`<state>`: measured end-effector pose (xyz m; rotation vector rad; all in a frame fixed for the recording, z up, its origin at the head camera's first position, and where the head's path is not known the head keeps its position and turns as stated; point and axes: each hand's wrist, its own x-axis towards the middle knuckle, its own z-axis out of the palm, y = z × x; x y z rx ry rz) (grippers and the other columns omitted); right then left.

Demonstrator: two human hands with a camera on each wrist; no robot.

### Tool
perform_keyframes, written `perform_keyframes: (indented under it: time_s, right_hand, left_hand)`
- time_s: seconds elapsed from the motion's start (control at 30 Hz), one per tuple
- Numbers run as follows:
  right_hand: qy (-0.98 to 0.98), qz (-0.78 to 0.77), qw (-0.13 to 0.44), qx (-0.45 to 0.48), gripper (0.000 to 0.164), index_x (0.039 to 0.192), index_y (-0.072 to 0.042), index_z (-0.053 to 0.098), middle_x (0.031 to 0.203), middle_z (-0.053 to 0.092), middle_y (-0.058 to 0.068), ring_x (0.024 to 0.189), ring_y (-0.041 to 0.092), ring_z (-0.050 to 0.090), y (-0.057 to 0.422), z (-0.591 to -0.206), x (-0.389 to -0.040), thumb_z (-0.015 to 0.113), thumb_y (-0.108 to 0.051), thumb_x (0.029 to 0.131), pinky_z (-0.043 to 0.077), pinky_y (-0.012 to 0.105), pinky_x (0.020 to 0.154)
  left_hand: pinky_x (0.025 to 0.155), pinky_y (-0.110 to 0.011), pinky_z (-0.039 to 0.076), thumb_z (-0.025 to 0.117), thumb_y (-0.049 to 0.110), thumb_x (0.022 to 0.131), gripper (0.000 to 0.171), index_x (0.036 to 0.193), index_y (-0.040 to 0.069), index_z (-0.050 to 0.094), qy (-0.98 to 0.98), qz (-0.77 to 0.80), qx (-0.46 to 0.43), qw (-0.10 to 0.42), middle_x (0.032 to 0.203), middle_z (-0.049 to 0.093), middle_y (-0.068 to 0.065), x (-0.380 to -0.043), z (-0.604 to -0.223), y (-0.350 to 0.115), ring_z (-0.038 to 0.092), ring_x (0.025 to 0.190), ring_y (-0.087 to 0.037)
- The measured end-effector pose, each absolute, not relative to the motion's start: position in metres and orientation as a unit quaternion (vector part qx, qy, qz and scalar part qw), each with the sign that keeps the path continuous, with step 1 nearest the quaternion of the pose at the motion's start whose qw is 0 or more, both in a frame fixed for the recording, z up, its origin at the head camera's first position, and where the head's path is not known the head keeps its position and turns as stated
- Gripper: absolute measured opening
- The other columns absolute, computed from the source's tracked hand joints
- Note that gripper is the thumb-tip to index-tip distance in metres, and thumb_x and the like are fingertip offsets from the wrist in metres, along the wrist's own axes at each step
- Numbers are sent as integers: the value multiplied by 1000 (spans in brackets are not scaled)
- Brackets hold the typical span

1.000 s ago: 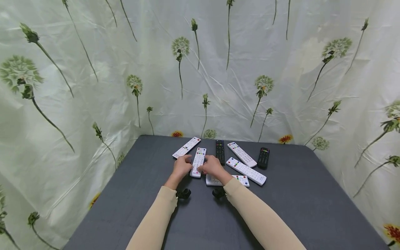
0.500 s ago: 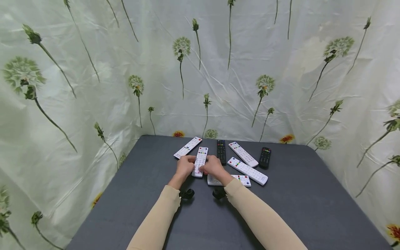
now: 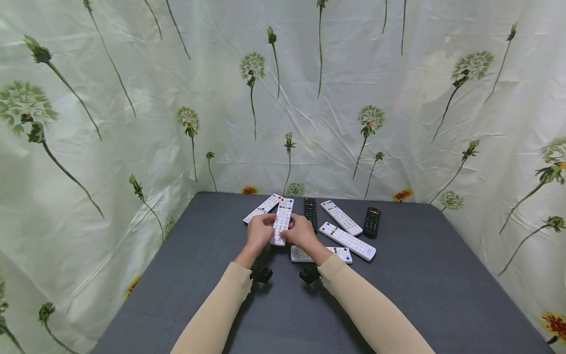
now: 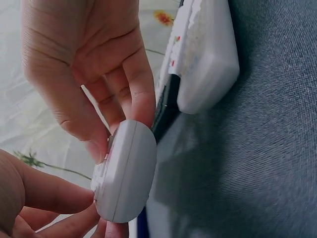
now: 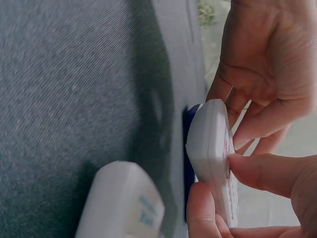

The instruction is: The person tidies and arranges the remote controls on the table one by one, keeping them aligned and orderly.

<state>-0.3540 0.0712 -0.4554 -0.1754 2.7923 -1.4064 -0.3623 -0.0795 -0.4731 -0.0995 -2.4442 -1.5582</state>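
Observation:
Both hands hold one white remote control [image 3: 282, 216] lengthwise between them, its button side up and raised off the dark table. My left hand [image 3: 258, 233] pinches its left edge. On the opposite edge, my right hand [image 3: 304, 234] grips it with the thumb on the button face near the close end and fingers underneath. In the left wrist view the remote's rounded end [image 4: 130, 171] hangs apart from the cloth, and the right wrist view shows the same end [image 5: 205, 141] between the fingers. Some fingertips under it are hidden.
A white remote [image 3: 263, 209] lies behind the left hand. Black remotes [image 3: 311, 211] [image 3: 372, 222] and white remotes [image 3: 341, 218] [image 3: 348, 241] lie to the right. Another white remote [image 3: 342, 254] lies crosswise, partly under the right forearm. A flowered cloth [image 3: 283, 98] hangs behind the table [image 3: 283, 314].
The held white remote has come up off the table and slightly forward, its far end now overlapping the white remote behind. The left hand has closed in on its edge. Other remotes stay put.

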Motion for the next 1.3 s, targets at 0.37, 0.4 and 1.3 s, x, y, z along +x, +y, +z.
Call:
perform_keyframes:
  time_s: [0.37,0.4,1.3]
  right_hand:
    - [884,-461,-10,-78,78,150,-1,45,89,63,12,63,16,60,60,-436,-336,81,-9,81,46,30,59]
    - [885,-459,-12,-80,78,150,-1,45,89,62,11,64,17,59,59,-435,-336,81,-10,81,45,30,60]
    - [851,-505,34,-137,90,153,-4,40,110,60,15,71,10,64,2,-440,-300,86,-7,76,49,27,59]
  left_hand:
    - [67,-31,49,59,-8,77,45,118,2,74,-845,-518,-26,130,113,73,-14,-344,-453,-95,69,101,-31]
    - [66,-30,48,59,-7,77,45,119,3,74,-845,-519,-23,129,113,73,-13,-343,-451,-97,69,101,-30]
    - [58,-30,42,60,-4,79,49,126,5,71,-844,-516,26,142,117,72,-12,-285,-445,-161,69,97,-28]
